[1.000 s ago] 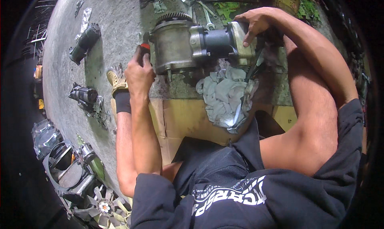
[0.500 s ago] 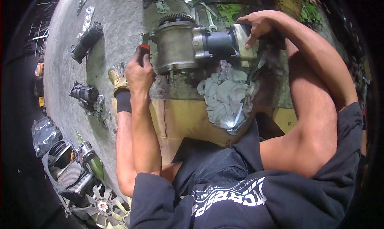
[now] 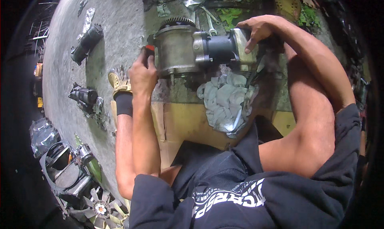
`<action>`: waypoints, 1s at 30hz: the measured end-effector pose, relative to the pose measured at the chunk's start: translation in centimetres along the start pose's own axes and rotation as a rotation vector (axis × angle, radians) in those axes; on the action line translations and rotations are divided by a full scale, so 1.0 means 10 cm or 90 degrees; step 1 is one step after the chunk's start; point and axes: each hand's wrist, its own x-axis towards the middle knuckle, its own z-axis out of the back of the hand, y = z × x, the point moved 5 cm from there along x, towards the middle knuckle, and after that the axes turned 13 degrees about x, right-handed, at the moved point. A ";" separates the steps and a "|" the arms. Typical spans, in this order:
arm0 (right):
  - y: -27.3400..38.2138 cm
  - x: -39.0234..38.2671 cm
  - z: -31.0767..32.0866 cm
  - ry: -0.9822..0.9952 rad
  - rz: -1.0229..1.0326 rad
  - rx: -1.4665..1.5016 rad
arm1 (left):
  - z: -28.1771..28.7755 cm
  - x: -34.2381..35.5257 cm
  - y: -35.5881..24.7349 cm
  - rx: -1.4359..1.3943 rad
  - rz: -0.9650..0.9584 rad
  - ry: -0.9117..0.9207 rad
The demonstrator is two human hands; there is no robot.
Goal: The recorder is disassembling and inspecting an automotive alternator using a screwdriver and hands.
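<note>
A metal machine unit (image 3: 176, 49) lies across the floor in front of me, with a round grey housing, a toothed gear (image 3: 178, 22) on its far side and a dark cylinder leading right to a pale end block (image 3: 245, 45). My right hand (image 3: 258, 29) grips that end block, thumb down its near face and fingers over the far side, partly hidden. At the housing's left end, my left hand (image 3: 144, 71) pinches a small tool with a red-orange part (image 3: 150, 48). Its tip is against or close to the housing's left face; its exact kind is unclear.
Crumpled grey rags (image 3: 228, 101) lie near the unit, partly over a cardboard sheet (image 3: 186, 117). Wrenches (image 3: 211, 23) rest beyond it. Dark cylindrical parts (image 3: 87, 43) stand on the concrete at left, with a fan (image 3: 101, 209) and a shrouded part (image 3: 66, 171) at lower left.
My left hand has shifted slightly right with the red-orange tool, closer to the housing's left face. My right hand keeps its hold on the end block.
</note>
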 end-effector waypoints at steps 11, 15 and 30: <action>-0.03 0.03 0.00 -0.006 -0.003 -0.023 | 0.12 -0.01 -0.14 -0.082 0.111 0.089; -0.01 0.01 -0.01 -0.003 -0.008 -0.007 | 0.12 -0.01 -0.20 -0.012 0.031 0.081; -0.03 0.02 0.01 -0.025 0.006 -0.012 | 0.04 -0.04 -0.13 -0.054 0.061 0.035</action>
